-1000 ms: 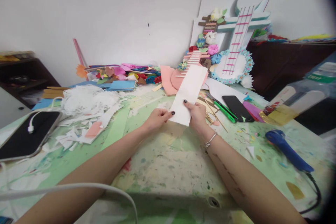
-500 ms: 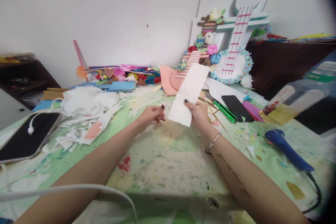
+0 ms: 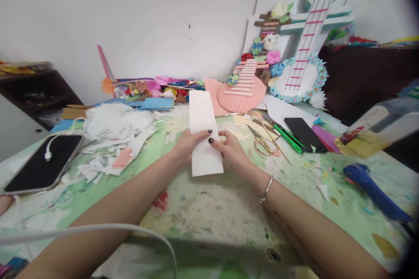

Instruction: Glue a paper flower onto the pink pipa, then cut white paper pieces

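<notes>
The left hand (image 3: 187,147) and right hand (image 3: 231,151) had fingers clamped on 1 white paper strip (image 3: 202,115) above the middle of the counter (image 3: 212,213); the strip hid most fingers.

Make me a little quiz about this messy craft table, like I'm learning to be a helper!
1. True or false: the left hand and the right hand both hold the white paper strip.
2. What lies on the table just to the right of the right hand? A) scissors B) a banana C) a teacup
3. Fill in the gap: the bracelet is on the ___ wrist.

Key: 1 true; 2 A; 3 right.
</notes>
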Tool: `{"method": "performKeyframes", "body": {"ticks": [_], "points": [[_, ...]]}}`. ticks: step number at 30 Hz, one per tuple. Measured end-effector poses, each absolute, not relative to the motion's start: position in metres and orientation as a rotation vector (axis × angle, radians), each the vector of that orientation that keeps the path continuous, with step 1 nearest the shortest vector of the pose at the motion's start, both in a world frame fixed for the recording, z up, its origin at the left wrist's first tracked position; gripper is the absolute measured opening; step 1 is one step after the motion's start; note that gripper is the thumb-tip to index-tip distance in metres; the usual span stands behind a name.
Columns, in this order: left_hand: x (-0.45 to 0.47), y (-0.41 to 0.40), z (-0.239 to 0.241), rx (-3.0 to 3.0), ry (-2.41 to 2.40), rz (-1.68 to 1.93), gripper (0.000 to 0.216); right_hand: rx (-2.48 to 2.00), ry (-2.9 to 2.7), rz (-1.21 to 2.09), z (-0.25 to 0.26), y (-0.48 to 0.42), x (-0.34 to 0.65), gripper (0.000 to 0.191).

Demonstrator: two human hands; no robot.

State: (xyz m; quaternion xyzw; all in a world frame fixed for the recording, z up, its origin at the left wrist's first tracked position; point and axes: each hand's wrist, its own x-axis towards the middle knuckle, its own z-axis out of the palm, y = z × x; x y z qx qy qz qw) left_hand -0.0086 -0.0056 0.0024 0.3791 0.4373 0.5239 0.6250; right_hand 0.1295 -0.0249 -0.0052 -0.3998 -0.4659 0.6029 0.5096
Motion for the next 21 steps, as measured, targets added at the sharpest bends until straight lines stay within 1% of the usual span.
{"method": "performKeyframes", "body": {"ticks": [4, 7, 16, 21], "points": [[-0.019, 0.004, 0.002, 0.767, 1.115, 1.298, 0.028, -1.028, -1.119, 1.585, -0.001, -0.024, 0.137, 0.028], [-0.024, 0.008, 0.002, 0.73, 1.168, 1.364, 0.023, -1.037, -1.227, 1.567, -0.001, -0.023, 0.139, 0.025], [-0.024, 0.01, -0.001, 0.736, 1.186, 1.363, 0.023, -1.081, -1.208, 1.572, -0.004, -0.024, 0.138, 0.016], [-0.023, 0.011, -0.004, 0.753, 1.172, 1.382, 0.026, -1.186, -1.193, 1.581, -0.004, -0.025, 0.136, 0.015]]}}
